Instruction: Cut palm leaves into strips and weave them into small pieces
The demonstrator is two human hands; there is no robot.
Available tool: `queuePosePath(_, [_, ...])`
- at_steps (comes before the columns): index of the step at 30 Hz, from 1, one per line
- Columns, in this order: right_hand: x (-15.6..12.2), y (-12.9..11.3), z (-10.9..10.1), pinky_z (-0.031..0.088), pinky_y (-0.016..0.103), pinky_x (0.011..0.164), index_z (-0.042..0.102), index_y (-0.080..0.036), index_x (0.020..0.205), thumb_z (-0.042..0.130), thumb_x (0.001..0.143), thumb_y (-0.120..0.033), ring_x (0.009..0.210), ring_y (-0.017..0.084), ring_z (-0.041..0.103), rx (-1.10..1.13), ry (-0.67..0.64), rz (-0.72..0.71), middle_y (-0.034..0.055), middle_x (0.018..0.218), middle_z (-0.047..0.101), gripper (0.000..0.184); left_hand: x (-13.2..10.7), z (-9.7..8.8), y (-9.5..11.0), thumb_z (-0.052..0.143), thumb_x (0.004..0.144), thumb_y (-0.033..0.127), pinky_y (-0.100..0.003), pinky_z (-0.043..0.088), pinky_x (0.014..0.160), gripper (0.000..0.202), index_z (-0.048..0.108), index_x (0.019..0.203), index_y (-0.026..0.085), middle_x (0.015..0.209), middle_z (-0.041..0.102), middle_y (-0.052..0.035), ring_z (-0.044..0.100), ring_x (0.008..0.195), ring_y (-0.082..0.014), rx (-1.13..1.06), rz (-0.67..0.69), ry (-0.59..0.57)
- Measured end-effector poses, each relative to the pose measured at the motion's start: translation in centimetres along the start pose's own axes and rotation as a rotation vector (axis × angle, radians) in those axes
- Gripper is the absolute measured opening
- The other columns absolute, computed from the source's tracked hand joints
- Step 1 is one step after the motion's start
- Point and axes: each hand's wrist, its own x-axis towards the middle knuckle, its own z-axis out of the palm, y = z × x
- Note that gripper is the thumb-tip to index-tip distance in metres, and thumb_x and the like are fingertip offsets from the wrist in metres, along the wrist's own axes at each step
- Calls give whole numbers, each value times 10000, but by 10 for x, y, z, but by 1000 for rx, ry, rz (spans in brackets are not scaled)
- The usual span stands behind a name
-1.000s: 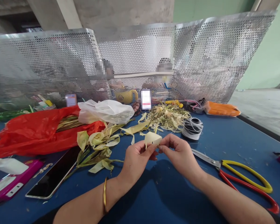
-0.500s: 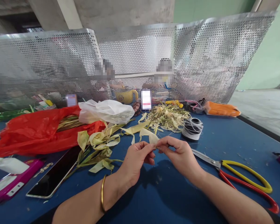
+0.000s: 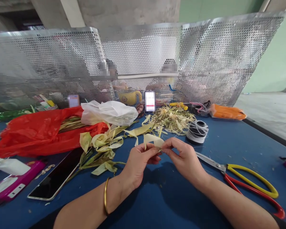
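Between both hands, at the middle of the table, is a pale strip of dried plant husk (image 3: 154, 140). My left hand (image 3: 141, 162), with a gold bangle on its wrist, pinches the strip's lower end between thumb and fingers. Fingertips of my right hand (image 3: 182, 157) are closed on the same end, touching the left thumb tip. The pinched end itself is hidden by the fingers. Right of my right hand lie scissors (image 3: 225, 168) with one yellow and one red handle. A spool of grey-white thread (image 3: 197, 132) stands behind them.
Loose husk strips (image 3: 106, 148) and a red plastic bag (image 3: 38, 133) lie left, with a dark phone (image 3: 57, 175) and a purple device (image 3: 16, 181). Farther back are a heap of husk scraps (image 3: 173, 117), a lit phone (image 3: 150, 101), an orange packet (image 3: 228, 111) and a perforated metal screen (image 3: 138, 47).
The husk strip's free part has tipped slightly to the right and lower. Both hands keep their pinch and have barely moved; the view has shifted a little.
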Motion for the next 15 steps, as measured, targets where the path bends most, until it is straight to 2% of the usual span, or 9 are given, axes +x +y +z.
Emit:
queuePosePath(6, [-1, -2, 2, 448, 233, 619, 621, -196, 773, 580, 835, -182, 673, 140, 621, 115, -5, 213, -14, 705, 676, 75, -1, 4, -1, 784, 646, 330, -216, 500, 574, 222, 684, 686, 135, 657, 686, -28, 601, 545, -106, 76, 86, 6])
queuePosePath(10, [-1, -3, 2, 433, 222, 589, 599, -194, 753, 586, 812, -182, 630, 126, 589, 122, 28, 228, -27, 661, 644, 62, -1, 5, -1, 764, 666, 324, -213, 499, 565, 202, 684, 680, 139, 651, 690, -24, 606, 536, -109, 128, 135, 21])
queuePosePath(15, [0, -4, 1, 428, 214, 574, 589, -192, 742, 570, 796, -175, 612, 118, 573, 103, 31, 210, -30, 649, 626, 60, -2, 6, -2, 750, 677, 352, -240, 521, 584, 230, 687, 730, 137, 672, 698, -29, 630, 556, -134, 153, 132, 18])
